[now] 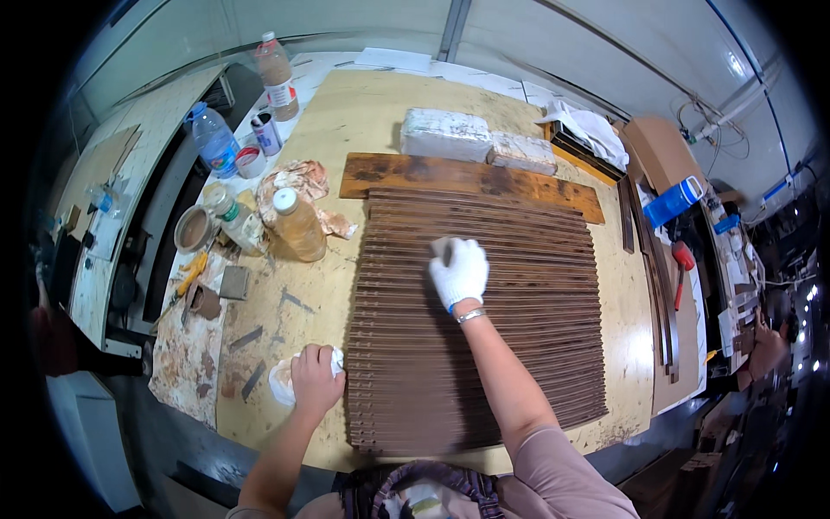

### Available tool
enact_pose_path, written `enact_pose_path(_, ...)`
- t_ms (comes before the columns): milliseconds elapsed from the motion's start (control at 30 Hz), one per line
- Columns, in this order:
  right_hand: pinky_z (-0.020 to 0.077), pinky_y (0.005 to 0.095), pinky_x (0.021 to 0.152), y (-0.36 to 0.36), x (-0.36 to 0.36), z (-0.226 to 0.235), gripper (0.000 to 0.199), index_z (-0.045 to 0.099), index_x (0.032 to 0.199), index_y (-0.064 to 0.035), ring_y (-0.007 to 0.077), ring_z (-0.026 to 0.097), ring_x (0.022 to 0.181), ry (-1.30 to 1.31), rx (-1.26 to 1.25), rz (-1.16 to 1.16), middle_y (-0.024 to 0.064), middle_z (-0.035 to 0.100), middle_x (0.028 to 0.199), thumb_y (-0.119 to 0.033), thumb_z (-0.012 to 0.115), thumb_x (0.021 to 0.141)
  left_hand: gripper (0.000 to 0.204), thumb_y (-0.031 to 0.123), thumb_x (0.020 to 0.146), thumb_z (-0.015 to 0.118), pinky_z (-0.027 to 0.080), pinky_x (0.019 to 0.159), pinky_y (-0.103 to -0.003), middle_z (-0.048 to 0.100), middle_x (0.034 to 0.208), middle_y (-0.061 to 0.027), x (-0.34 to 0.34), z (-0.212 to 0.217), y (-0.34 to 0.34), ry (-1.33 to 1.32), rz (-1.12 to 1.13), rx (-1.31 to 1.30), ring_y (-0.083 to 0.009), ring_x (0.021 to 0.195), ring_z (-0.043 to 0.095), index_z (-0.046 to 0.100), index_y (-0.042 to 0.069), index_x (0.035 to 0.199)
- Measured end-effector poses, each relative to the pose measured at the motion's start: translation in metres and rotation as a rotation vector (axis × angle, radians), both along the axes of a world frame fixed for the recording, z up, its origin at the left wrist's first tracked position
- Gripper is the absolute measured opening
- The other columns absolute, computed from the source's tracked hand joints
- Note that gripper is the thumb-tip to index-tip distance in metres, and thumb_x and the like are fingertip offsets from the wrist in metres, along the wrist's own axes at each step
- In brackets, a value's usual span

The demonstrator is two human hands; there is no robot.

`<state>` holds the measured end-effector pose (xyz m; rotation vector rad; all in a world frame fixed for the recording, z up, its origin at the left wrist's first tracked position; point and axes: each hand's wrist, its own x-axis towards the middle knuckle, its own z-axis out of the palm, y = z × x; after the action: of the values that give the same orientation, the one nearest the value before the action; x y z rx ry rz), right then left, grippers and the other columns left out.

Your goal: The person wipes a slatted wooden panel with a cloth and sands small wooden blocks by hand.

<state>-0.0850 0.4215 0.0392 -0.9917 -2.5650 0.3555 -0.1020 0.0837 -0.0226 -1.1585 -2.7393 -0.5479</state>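
A wide dark brown surface of ridged strips (pixel 484 346) lies side by side on the table in front of me. My right hand (pixel 461 272), in a white glove, is closed on a small grey-brown block (pixel 443 248) and rests over the upper middle of the strips. Bare and curled, my left hand (pixel 317 381) grips a crumpled white cloth (pixel 282 382) on the table at the strips' left edge. Behind the strips lies a stained brown board (pixel 415 176).
Left stand bottles of brownish liquid (pixel 299 229), a blue-tinted bottle (pixel 213 143), a bowl (pixel 194 229), a stained rag (pixel 296 179) and a grey block (pixel 234 282). White-wrapped blocks (pixel 445 133) sit at the back. Right are a blue bottle (pixel 674 202) and a red-headed mallet (pixel 683 258).
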Motion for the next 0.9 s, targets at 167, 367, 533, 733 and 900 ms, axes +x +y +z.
enact_pose_path(167,0.0558,0.0337,0.085,-0.093,-0.013,0.009,0.036,0.067,0.120,-0.0002,0.0209,0.067,0.101,0.326,-1.211,0.360,0.0087,0.069,0.107,-0.016,0.065,0.088,0.046,0.022,0.070,0.076,0.042,0.083,-0.047,0.055,0.103,-0.0118,-0.004,0.000,0.001,-0.038,0.007,-0.012,-0.0320,0.097,0.057,0.058,0.010,0.110)
enact_pose_path(367,0.0535,0.0359,0.095,-0.140,0.009,0.012,0.056,0.051,0.140,0.0021,0.0195,0.065,0.107,0.598,-1.972,0.444,0.0088,0.066,0.119,-0.009,0.065,0.087,0.056,0.027,0.078,0.077,0.041,0.097,-0.046,0.058,0.121,-0.0142,0.001,0.019,-0.011,-0.170,0.005,0.299,-0.0337,0.113,0.056,0.058,0.006,0.126)
enact_pose_path(533,0.0512,0.0355,0.099,-0.186,0.036,0.030,0.069,0.052,0.141,0.0005,0.0208,0.064,0.111,0.537,-1.951,0.516,0.0083,0.065,0.124,-0.017,0.081,0.081,0.062,0.018,0.074,0.083,0.039,0.103,-0.047,0.059,0.124,-0.0147,0.016,0.051,-0.034,-0.453,0.139,0.804,-0.0330,0.117,0.054,0.057,0.005,0.129)
enact_pose_path(733,0.0532,0.0380,0.097,-0.239,0.050,0.039,0.064,0.049,0.143,0.0024,0.0224,0.065,0.110,0.219,-1.824,0.398,0.0112,0.064,0.127,-0.015,0.075,0.088,0.047,0.014,0.070,0.083,0.046,0.094,-0.044,0.064,0.108,-0.0135,0.011,0.058,-0.080,-0.368,0.161,0.768,-0.0334,0.105,0.058,0.065,0.002,0.112)
enact_pose_path(900,0.0525,0.0366,0.095,-0.248,0.074,0.077,0.056,0.045,0.142,0.0111,0.0238,0.065,0.105,0.323,-1.755,0.381,0.0159,0.063,0.119,-0.008,0.067,0.094,0.043,0.008,0.069,0.080,0.046,0.088,-0.044,0.063,0.102,-0.0117,-0.055,0.036,-0.197,-0.020,0.486,0.606,-0.0325,0.099,0.057,0.065,0.006,0.110)
